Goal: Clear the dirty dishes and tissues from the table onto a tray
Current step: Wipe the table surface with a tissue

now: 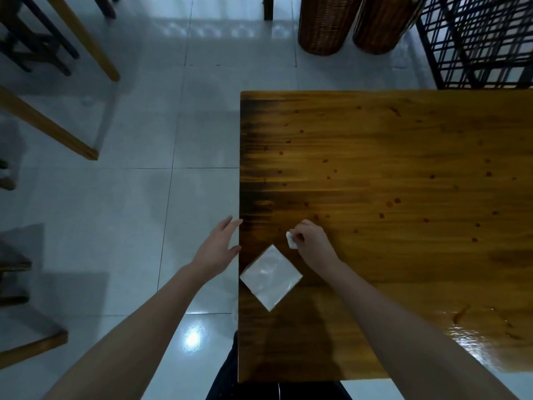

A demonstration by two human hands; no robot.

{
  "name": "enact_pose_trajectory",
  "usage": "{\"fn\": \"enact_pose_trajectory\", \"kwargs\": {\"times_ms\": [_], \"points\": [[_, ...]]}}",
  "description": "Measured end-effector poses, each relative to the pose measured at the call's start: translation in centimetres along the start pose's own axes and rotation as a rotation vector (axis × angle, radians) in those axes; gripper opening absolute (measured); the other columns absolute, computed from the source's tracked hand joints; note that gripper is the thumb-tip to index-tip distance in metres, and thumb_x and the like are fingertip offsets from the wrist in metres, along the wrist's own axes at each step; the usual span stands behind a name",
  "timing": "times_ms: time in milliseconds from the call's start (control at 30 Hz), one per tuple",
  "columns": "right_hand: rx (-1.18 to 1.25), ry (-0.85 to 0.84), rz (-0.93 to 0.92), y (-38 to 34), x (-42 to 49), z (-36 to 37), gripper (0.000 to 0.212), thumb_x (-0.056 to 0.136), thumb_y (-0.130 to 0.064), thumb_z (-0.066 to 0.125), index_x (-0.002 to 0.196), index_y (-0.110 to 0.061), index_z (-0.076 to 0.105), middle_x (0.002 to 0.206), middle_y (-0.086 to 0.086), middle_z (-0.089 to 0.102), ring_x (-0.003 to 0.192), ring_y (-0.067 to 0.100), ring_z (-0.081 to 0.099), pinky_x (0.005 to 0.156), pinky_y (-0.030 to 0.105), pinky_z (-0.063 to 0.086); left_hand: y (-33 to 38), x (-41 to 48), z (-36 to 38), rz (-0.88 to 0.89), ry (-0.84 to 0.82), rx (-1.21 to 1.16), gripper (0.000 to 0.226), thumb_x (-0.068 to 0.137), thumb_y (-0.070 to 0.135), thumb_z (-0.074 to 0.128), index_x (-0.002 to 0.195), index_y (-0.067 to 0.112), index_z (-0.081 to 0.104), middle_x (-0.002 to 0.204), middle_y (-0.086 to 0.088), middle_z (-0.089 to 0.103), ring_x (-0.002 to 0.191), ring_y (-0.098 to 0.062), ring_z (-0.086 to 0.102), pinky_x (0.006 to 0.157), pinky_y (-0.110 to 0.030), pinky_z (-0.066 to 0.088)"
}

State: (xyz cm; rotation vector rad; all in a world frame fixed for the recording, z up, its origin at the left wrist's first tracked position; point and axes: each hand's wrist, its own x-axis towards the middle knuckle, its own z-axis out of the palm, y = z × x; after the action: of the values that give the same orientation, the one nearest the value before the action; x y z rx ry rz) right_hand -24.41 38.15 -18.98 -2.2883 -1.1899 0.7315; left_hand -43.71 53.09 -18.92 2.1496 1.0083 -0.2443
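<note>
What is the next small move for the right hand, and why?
Probably lift the crumpled tissue off the table: the right hand pinches it, beside the flat white napkin. The left hand is open at the table edge. Where to set it down is not in view.

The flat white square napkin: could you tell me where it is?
Head view: the napkin lies at the brown wooden table's left edge, just nearer than the right hand.

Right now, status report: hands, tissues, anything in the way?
Left hand open at the table edge. Right hand pinching a small crumpled tissue. Flat white tissue square lies beside it on the table. Nothing blocking it.
</note>
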Motion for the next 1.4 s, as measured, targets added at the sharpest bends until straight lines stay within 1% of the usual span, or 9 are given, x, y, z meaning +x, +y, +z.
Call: {"fn": "enact_pose_trajectory", "kwargs": {"times_ms": [300,400,600,733,867,1000,1133,1200,1400], "points": [[-0.032,-0.078,-0.102,-2.5,2.9,0.9,0.015,0.094,-0.011,0.052,0.094,-0.008,0.066,0.097,0.002,0.059,0.085,0.010,0.058,0.078,0.022,0.050,-3.3,-0.3,-0.6,-0.015,-0.004,0.000,0.066,0.092,0.021,0.061,0.148,0.027,0.028,0.158,0.002,0.020,0.143,-0.019,0.025,0.110,-0.035,0.030],[-0.012,0.037,0.085,0.4,2.3,-1.1,0.012,0.092,-0.008,0.056,0.092,-0.012,0.067,0.093,-0.004,0.057,0.080,0.005,0.054,0.073,0.018,0.047,-3.9,-0.3,-0.8,-0.035,-0.019,0.000,0.065,0.093,0.022,0.061,0.148,0.027,0.027,0.158,0.002,0.019,0.143,-0.020,0.026,0.110,-0.035,0.030],[-0.021,0.291,0.430,5.2,1.1,-4.7,0.015,0.093,-0.008,0.056,0.102,-0.006,0.068,0.100,0.007,0.062,0.078,0.014,0.056,0.067,0.025,0.048,-3.3,0.3,-0.5,-0.033,-0.070,-0.016,0.065,0.093,0.024,0.060,0.149,0.030,0.026,0.159,0.004,0.018,0.143,-0.019,0.024,0.111,-0.036,0.030],[0.026,0.338,0.445,3.2,1.2,-2.9,0.016,0.094,-0.010,0.055,0.101,-0.006,0.068,0.098,0.006,0.061,0.077,0.012,0.055,0.065,0.025,0.046,-2.4,0.6,-0.4,-0.025,-0.088,-0.004,0.066,0.093,0.025,0.060,0.149,0.030,0.025,0.159,0.003,0.018,0.143,-0.019,0.024,0.112,-0.036,0.029],[0.050,0.233,0.334,1.9,0.4,-0.8,0.013,0.094,-0.011,0.054,0.097,-0.012,0.066,0.091,-0.003,0.057,0.071,0.002,0.050,0.060,0.012,0.038,-1.1,1.3,-0.3,-0.036,-0.099,-0.041,0.067,0.093,0.027,0.059,0.150,0.026,0.023,0.158,0.000,0.021,0.143,-0.020,0.025,0.112,-0.036,0.028],[0.018,0.167,0.247,3.1,-1.4,-1.4,0.014,0.093,-0.008,0.054,0.098,-0.012,0.066,0.091,-0.006,0.055,0.073,-0.001,0.048,0.061,0.008,0.036,-0.1,1.6,-0.2,-0.050,-0.084,-0.073,0.071,0.093,0.029,0.060,0.151,0.021,0.019,0.157,-0.001,0.024,0.142,-0.019,0.027,0.112,-0.034,0.027],[0.021,0.307,0.429,6.9,-3.1,-4.8,0.018,0.093,-0.009,0.054,0.107,-0.008,0.066,0.101,0.005,0.060,0.082,0.011,0.056,0.068,0.018,0.044,0.9,1.8,-0.3,-0.063,-0.079,-0.079,0.079,0.092,0.029,0.062,0.152,0.024,0.011,0.159,0.001,0.019,0.143,-0.019,0.024,0.113,-0.037,0.026],[0.039,0.367,0.531,8.1,-3.2,-6.0,0.018,0.094,-0.011,0.054,0.106,-0.006,0.066,0.098,0.007,0.063,0.076,0.012,0.057,0.063,0.022,0.046,1.2,1.8,-0.4,-0.051,-0.079,-0.068,0.083,0.091,0.028,0.063,0.153,0.024,0.008,0.159,0.002,0.016,0.144,-0.019,0.023,0.114,-0.036,0.025],[0.058,0.418,0.593,6.2,-1.8,-5.0,0.018,0.094,-0.010,0.054,0.106,-0.004,0.066,0.104,0.011,0.063,0.082,0.016,0.057,0.066,0.023,0.045,1.6,1.3,-0.5,-0.022,-0.095,-0.036,0.089,0.088,0.027,0.068,0.153,0.028,0.007,0.159,0.001,0.017,0.144,-0.022,0.025,0.114,-0.039,0.029]]}}
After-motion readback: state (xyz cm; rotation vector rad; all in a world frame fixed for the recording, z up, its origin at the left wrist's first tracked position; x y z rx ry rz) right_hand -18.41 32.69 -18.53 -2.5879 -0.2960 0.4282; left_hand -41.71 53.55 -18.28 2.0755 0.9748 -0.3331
